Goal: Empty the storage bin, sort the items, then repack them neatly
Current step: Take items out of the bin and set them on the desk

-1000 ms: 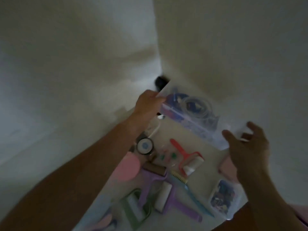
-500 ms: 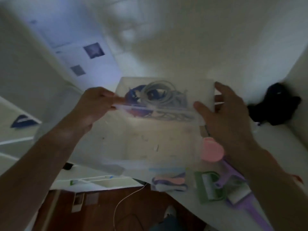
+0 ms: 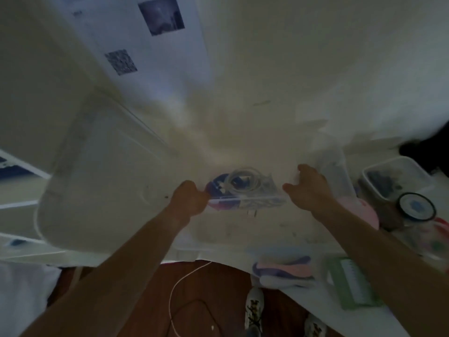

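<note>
A small clear box (image 3: 245, 190) holding coiled white cables and something blue sits low inside the big translucent storage bin (image 3: 243, 250), near its far wall. My left hand (image 3: 188, 200) grips the box's left end. The thumb and fingers of my right hand (image 3: 308, 190) curve round its right end. The picture is dim and blurred, so how firmly the right hand holds is hard to make out.
A large translucent lid-like panel (image 3: 97, 171) lies to the left. On the white table to the right are a pink round item (image 3: 362, 210), a black-rimmed round case (image 3: 416, 206), a clear tub of dark bits (image 3: 393, 176), a green holder (image 3: 352, 283) and pink-purple items (image 3: 284, 266). Below, a white cord (image 3: 184, 283) crosses the wooden floor.
Both hands carried the cable box from above the table over to the bin and lowered it inside. The right hand, spread a second ago, took hold of the box's right end.
</note>
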Tool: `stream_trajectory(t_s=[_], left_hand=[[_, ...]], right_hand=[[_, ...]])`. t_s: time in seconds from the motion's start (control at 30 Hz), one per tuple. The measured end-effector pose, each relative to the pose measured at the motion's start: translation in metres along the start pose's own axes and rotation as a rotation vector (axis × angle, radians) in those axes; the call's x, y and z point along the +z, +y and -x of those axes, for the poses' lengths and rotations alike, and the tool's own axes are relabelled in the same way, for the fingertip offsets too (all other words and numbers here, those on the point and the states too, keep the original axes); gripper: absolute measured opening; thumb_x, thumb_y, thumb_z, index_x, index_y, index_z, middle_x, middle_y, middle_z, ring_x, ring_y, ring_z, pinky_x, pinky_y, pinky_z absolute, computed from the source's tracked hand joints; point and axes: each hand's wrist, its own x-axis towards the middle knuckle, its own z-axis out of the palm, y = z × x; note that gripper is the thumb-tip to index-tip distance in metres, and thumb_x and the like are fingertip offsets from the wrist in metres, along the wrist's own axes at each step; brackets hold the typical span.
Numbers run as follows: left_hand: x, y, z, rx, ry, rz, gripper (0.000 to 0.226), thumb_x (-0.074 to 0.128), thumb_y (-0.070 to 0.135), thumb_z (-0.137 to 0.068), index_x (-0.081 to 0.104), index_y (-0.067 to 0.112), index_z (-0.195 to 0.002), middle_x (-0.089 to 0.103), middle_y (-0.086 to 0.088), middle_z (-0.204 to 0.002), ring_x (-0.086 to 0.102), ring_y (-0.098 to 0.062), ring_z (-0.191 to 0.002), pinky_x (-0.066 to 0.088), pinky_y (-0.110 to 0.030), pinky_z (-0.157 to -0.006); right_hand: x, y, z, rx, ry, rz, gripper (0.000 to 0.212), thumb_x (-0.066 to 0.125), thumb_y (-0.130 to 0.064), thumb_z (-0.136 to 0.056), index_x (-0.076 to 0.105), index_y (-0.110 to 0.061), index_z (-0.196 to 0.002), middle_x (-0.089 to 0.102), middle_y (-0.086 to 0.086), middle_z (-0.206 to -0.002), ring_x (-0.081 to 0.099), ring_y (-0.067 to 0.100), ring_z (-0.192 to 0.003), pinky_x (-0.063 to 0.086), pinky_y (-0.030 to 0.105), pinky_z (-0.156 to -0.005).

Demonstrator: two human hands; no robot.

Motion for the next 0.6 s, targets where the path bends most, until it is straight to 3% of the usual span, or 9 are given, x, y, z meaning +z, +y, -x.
stream_trajectory(t_s=[0.13, 0.23, 0.37, 0.5, 0.6], left_hand=[[0.028, -0.011, -0.03, -0.117, -0.004, -0.075, 0.049, 0.065, 0.021, -0.091, 0.051, -0.012, -0.125, 0.06, -0.024, -0.126, 0.059, -0.037, -0.117, 0.047, -0.035, -0.089], [0.041, -0.009, -0.043, -0.106, 0.007, -0.169, 0.053, 0.059, 0.015, -0.094, 0.04, -0.016, -0.132, 0.053, -0.028, -0.133, 0.054, -0.039, -0.122, 0.045, -0.036, -0.094], [0.051, -0.007, -0.053, -0.014, -0.008, -0.28, 0.041, 0.052, 0.008, -0.096, 0.041, -0.011, -0.13, 0.049, -0.028, -0.133, 0.051, -0.041, -0.124, 0.043, -0.039, -0.1], [0.06, -0.016, -0.069, 0.041, -0.022, -0.407, 0.04, 0.053, 0.012, -0.095, 0.046, -0.005, -0.13, 0.051, -0.024, -0.131, 0.051, -0.037, -0.122, 0.044, -0.037, -0.099], [0.073, -0.027, -0.08, 0.085, -0.034, -0.592, 0.053, 0.044, 0.017, -0.098, 0.031, -0.01, -0.141, 0.04, -0.025, -0.143, 0.045, -0.038, -0.127, 0.036, -0.036, -0.106]], right_hand=[[0.043, 0.003, -0.038, 0.064, -0.075, 0.017, 0.041, 0.067, -0.017, -0.082, 0.049, -0.002, -0.116, 0.06, 0.019, -0.117, 0.058, 0.034, -0.105, 0.041, 0.029, -0.075], [0.066, 0.002, -0.059, 0.086, -0.101, -0.016, 0.059, 0.07, -0.016, -0.083, 0.041, 0.0, -0.132, 0.054, 0.02, -0.13, 0.054, 0.035, -0.118, 0.045, 0.035, -0.088], [0.084, 0.004, -0.074, 0.093, -0.137, -0.037, 0.089, 0.078, -0.025, -0.078, 0.026, 0.001, -0.146, 0.044, 0.019, -0.144, 0.045, 0.033, -0.131, 0.042, 0.037, -0.102], [0.098, 0.01, -0.077, 0.071, -0.131, -0.042, 0.096, 0.077, -0.03, -0.08, 0.02, -0.002, -0.152, 0.038, 0.017, -0.151, 0.04, 0.031, -0.136, 0.036, 0.035, -0.108], [0.107, 0.013, -0.079, 0.022, -0.096, -0.037, 0.1, 0.072, -0.03, -0.086, 0.006, -0.002, -0.155, 0.026, 0.017, -0.157, 0.03, 0.032, -0.143, 0.024, 0.034, -0.115]])
